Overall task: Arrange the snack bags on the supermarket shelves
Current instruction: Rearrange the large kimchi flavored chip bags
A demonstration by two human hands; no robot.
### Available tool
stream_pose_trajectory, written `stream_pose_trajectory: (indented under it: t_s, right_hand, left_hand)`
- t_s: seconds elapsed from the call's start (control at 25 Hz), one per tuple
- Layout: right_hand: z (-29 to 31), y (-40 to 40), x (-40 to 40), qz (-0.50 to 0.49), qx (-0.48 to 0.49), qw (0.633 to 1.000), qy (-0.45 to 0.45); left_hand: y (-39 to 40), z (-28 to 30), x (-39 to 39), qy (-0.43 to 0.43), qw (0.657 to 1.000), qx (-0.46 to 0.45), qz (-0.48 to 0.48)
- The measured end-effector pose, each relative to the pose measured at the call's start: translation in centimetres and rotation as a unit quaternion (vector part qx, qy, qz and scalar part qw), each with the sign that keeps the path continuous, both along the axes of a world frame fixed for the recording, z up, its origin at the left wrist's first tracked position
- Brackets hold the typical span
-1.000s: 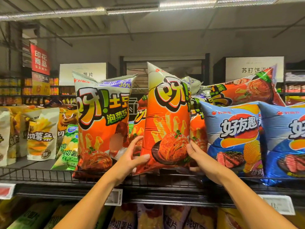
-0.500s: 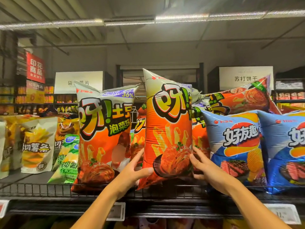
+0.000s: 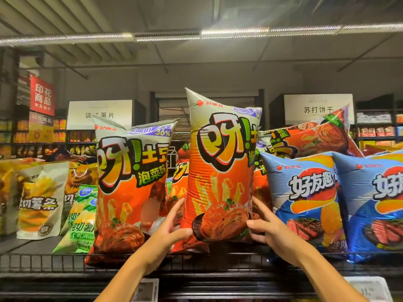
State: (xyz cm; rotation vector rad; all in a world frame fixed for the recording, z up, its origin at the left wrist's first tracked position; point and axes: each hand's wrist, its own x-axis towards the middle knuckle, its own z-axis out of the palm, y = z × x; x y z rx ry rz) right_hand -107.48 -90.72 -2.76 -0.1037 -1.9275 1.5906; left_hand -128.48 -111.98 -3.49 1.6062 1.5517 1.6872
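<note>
Rightmost blue bag (image 3: 379, 203) edge-cropped.

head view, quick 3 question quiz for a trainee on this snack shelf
1. True or false: both hands hold the tall orange bag.
2. Which colour are the bags right of it? A green B blue C black
3. Fill in: the orange bag stands ___ on the shelf.

Key:
1. True: left hand and right hand grip its lower sides.
2. B, blue bags.
3. upright

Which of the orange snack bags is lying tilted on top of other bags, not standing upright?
The rear orange bag at upper right, resting slanted above the blue bags.
</note>
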Motion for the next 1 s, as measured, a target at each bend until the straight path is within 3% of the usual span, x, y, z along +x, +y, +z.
stream_pose_trajectory:
  t_s: [0.36, 0.88, 1.0]
  right_hand:
    - [0.0, -0.4, 0.3, -0.004, 0.051, 0.998, -0.035]
    - [-1.2, 2.4, -0.9, 0.052, -0.034, 0.998, 0.016]
    - [-1.6, 3.2, -1.9, 0.079, -0.08, 0.991, 0.077]
  left_hand:
    - [0.2, -0.3, -0.5, -0.004, 1.0, 0.01, -0.01]
    - [0.9, -0.3, -0.8, -0.072, 0.997, -0.018, 0.004]
    - [0.9, -0.3, -1.0, -0.07, 0.997, -0.034, -0.006]
